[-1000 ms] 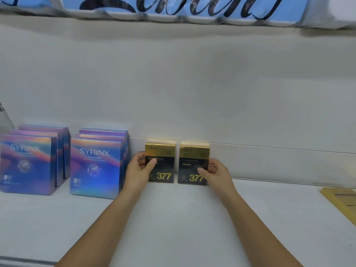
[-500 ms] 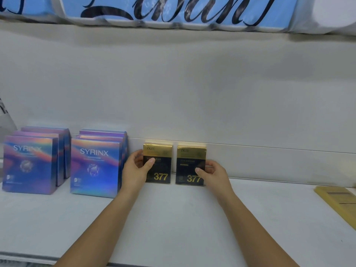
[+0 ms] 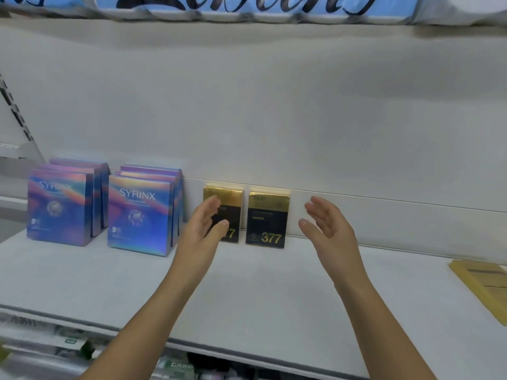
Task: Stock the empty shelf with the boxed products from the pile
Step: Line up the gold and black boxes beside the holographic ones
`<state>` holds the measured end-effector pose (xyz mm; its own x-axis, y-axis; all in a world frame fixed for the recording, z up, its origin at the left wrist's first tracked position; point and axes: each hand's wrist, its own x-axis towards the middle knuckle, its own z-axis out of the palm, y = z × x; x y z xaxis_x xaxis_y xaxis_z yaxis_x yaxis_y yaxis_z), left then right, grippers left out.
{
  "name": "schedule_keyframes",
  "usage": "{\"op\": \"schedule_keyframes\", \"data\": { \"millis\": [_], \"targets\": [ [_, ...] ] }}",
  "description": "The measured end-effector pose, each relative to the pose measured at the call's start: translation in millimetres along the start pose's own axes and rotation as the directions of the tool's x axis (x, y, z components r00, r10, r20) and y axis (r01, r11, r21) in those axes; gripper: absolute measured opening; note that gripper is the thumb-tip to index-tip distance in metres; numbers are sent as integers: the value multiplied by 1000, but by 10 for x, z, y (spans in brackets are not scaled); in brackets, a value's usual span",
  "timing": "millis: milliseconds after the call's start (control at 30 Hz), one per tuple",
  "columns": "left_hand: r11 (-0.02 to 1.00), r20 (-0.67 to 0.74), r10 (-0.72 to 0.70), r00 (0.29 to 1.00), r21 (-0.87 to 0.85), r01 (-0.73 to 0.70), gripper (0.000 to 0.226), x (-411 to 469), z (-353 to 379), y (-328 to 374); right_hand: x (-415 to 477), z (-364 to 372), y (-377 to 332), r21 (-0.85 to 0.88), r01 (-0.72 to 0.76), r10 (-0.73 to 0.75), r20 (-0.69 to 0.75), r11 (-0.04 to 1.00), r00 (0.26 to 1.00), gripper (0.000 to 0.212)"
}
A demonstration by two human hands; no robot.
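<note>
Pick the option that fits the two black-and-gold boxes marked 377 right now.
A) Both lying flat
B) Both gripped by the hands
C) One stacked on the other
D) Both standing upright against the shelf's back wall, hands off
D: both black-and-gold boxes, left and right, stand upright side by side at the back wall, while the left hand and right hand are open and clear of them.

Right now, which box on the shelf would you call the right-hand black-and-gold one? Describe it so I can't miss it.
On the white shelf, past the two stacks of iridescent SYRINX boxes, two black-and-gold boxes stand against the back wall. Take the right-hand black-and-gold box: its gold 377 shows in full, while the left hand partly hides its twin.
</note>
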<state>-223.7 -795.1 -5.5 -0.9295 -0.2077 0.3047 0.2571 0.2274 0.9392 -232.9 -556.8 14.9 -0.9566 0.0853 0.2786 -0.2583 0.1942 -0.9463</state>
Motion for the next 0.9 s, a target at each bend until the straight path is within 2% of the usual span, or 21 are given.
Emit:
{"op": "schedule_keyframes", "data": {
  "millis": [167,267,467,633,767,900],
  "targets": [
    [1000,50,-5,999,13,5,59,-452,162,154,-281,-174,-35,7,31,-32,117,999,993,52],
    [1000,74,24,997,-10,-23,67,-674,254,300,-509,-370,-126,32,49,-52,108,998,993,51],
    [992,192,99,976,-101,-81,58,-1034,594,524,-1129,-899,-229,32,72,-70,-57,997,996,48],
    [982,297,70,952,-186,-14,58,-1602,1021,572,-1764,-1443,-238,-30,-10,5,-168,999,986,47],
    [972,383,79,920,-236,14,44,-1917,1547,703,-2182,-2038,-278,-88,-45,21,-263,995,965,49],
    [966,489,118,864,-259,14,53,-2298,2190,957,-2583,-2754,-236,-89,-82,45,-361,993,931,50]
  ]
}}
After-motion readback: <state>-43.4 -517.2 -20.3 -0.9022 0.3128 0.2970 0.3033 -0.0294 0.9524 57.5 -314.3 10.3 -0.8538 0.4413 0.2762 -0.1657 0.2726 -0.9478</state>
